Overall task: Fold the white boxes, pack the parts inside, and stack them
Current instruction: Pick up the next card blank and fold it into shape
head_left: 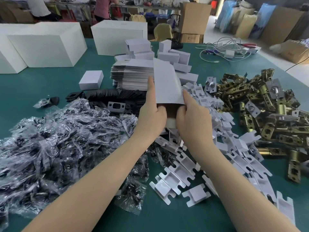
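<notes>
Both hands hold one flat white box blank [165,82] upright above the middle of the green table [41,86]. My left hand [153,113] grips its left edge, my right hand [192,114] its right edge, and the brown inside shows at the open lower end. Behind it lies a stack of flat box blanks [132,76]. One folded white box [91,80] stands to the left, and more folded boxes [173,56] are piled behind. Brass latch parts [270,106] heap at the right. White card inserts [217,131] lie under my right hand.
Clear bags of dark screws [58,139] cover the left front. Black plates [113,97] lie behind them. Large white cartons [48,46] stand at the back left. Cables [224,49] sprawl at the back right. People stand at far tables.
</notes>
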`<state>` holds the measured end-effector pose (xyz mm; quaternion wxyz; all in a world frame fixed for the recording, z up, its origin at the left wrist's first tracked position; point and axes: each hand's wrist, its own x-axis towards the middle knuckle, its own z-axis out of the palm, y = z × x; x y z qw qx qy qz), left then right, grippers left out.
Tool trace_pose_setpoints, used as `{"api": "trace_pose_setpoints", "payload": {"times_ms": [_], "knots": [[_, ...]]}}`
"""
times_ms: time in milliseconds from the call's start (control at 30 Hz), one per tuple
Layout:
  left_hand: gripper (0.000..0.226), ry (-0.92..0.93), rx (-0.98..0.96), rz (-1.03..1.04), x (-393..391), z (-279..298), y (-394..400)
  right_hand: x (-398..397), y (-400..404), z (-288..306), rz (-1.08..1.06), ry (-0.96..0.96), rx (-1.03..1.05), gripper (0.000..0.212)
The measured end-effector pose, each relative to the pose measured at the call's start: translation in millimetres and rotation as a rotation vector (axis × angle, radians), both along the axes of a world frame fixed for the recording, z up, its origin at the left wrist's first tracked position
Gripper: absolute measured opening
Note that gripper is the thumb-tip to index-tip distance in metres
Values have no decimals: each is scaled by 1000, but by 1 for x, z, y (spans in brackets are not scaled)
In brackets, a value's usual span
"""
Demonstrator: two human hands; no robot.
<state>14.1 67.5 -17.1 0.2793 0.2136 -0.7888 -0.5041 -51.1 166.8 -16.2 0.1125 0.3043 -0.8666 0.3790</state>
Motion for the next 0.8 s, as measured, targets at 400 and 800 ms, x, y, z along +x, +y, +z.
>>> {"api": "trace_pose_setpoints", "payload": {"times_ms": [400,800], "knots": [[83,-114,-132,-270,0,12,-10,-5,2,11,168,-373,-525,44],[25,207,761,-50,5,20,-47,-15,9,14,653,-910,-522,44]]}}
